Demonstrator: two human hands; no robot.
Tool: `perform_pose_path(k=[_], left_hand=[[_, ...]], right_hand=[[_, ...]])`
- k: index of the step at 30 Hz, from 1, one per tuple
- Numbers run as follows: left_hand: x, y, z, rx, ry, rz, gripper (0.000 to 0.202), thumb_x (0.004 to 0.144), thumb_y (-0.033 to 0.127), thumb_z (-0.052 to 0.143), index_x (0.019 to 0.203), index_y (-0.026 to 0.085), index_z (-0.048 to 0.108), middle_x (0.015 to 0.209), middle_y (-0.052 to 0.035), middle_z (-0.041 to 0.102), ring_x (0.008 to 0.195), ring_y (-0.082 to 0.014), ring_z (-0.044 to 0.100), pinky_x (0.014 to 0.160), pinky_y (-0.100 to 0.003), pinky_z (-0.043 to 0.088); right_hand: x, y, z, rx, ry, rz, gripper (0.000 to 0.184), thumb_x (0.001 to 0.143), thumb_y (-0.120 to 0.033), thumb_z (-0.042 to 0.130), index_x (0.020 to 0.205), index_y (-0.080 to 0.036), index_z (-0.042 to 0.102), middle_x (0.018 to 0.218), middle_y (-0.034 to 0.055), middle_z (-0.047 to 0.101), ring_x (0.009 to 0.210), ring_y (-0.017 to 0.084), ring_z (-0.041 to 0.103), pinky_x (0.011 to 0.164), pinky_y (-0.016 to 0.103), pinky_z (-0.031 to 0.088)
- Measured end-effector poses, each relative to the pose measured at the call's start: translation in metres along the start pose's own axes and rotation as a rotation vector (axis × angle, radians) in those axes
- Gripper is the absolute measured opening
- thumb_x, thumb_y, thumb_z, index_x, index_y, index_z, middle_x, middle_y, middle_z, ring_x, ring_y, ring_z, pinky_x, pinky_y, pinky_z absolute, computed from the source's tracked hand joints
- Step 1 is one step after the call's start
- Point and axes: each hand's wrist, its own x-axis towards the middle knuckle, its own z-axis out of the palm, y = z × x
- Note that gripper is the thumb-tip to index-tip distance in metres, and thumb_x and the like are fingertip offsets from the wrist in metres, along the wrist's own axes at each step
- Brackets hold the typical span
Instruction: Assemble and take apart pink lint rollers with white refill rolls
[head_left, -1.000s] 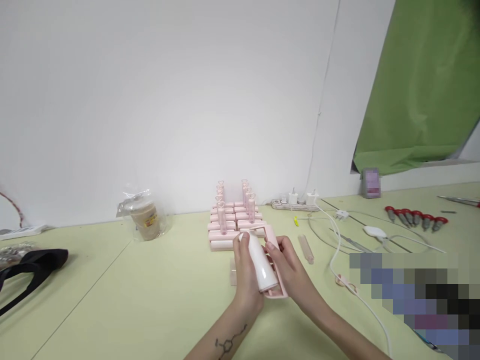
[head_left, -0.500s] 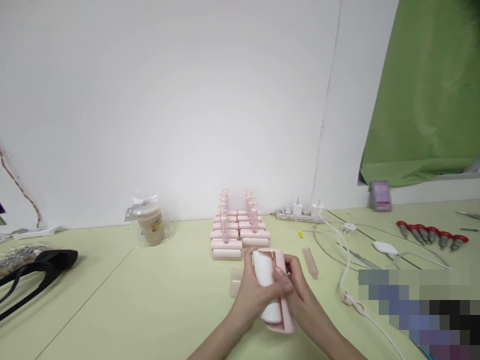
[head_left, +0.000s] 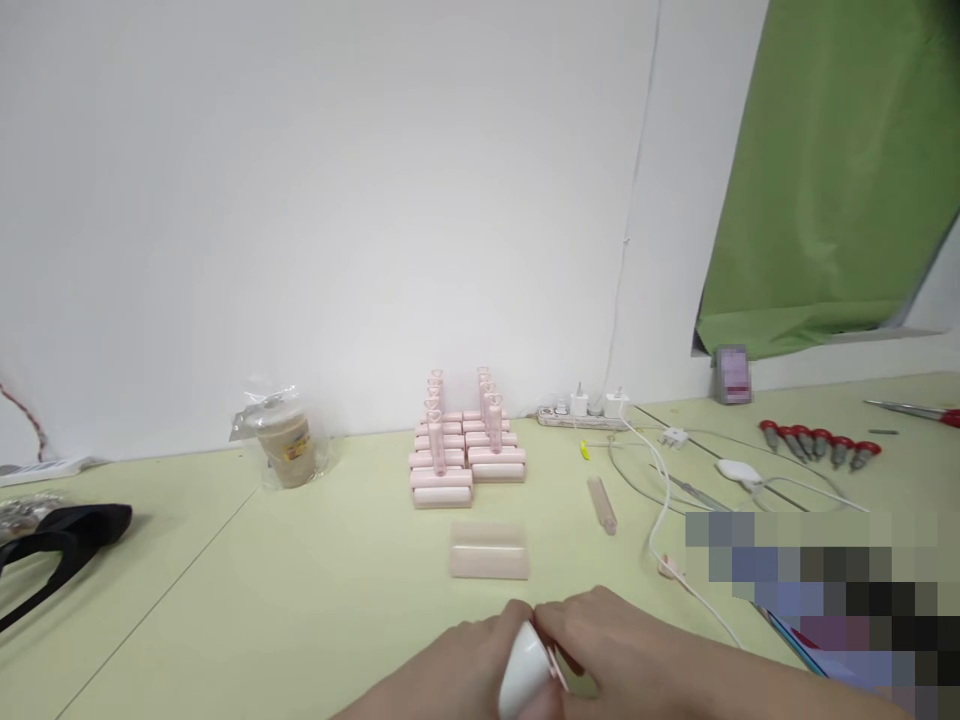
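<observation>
At the bottom middle, my left hand (head_left: 476,655) and my right hand (head_left: 626,640) close together around a lint roller head (head_left: 523,665). Its white roll faces up; a sliver of pink frame shows beside my right fingers. The frame's lower part is cut off by the view's edge. Just beyond my hands lies a see-through pinkish cover (head_left: 489,562), flat on the table. A pinkish clear handle (head_left: 602,506) rests to its right. Farther back, several pink lint rollers (head_left: 441,488) stand in two rows, their handles upright with heart-shaped loops.
A bagged cup (head_left: 289,452) stands on the left, near a black strap-like object (head_left: 82,530). A power strip (head_left: 577,418) with chargers sits by the wall. White cable (head_left: 664,500), red-topped grey pieces (head_left: 821,445) and tweezers-like tools (head_left: 907,410) lie on the right.
Both hands have come down and closer to me with the lint roller head, which is now turned end-up. The cover behind them shows fully. The view has shifted slightly.
</observation>
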Motion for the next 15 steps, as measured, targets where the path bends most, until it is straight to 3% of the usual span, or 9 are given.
perform_pose_path(k=[5,11,15], left_hand=[[-0.005,-0.005,-0.005,0.147,-0.004,0.045,0.031,0.073,0.044,0.055,0.098,0.026,0.051,0.078,-0.0036,0.064,0.058,-0.0209,0.057,0.044,-0.022,0.027],[-0.010,-0.009,-0.006,0.202,-0.091,-0.009,0.029,0.072,0.031,0.056,0.099,0.025,0.049,0.071,-0.0031,0.062,0.052,-0.0185,0.053,0.042,-0.021,0.025],[-0.012,-0.010,-0.009,0.212,-0.121,-0.056,0.031,0.072,0.031,0.055,0.102,0.026,0.047,0.074,-0.0041,0.061,0.056,-0.0198,0.053,0.044,-0.022,0.028]], right_hand=[[0.001,-0.004,0.005,0.040,0.004,-0.024,0.010,0.061,-0.018,0.044,0.069,-0.019,0.050,0.065,0.0025,0.062,0.053,0.017,0.056,0.045,0.022,0.030],[-0.001,-0.009,0.008,0.204,-0.040,-0.045,0.004,0.062,-0.016,0.042,0.060,-0.019,0.044,0.059,-0.0017,0.058,0.050,0.012,0.050,0.043,0.018,0.031],[0.001,-0.009,0.007,0.282,-0.058,-0.035,0.006,0.063,-0.014,0.041,0.059,-0.019,0.043,0.059,-0.0024,0.056,0.051,0.011,0.049,0.045,0.017,0.033]])
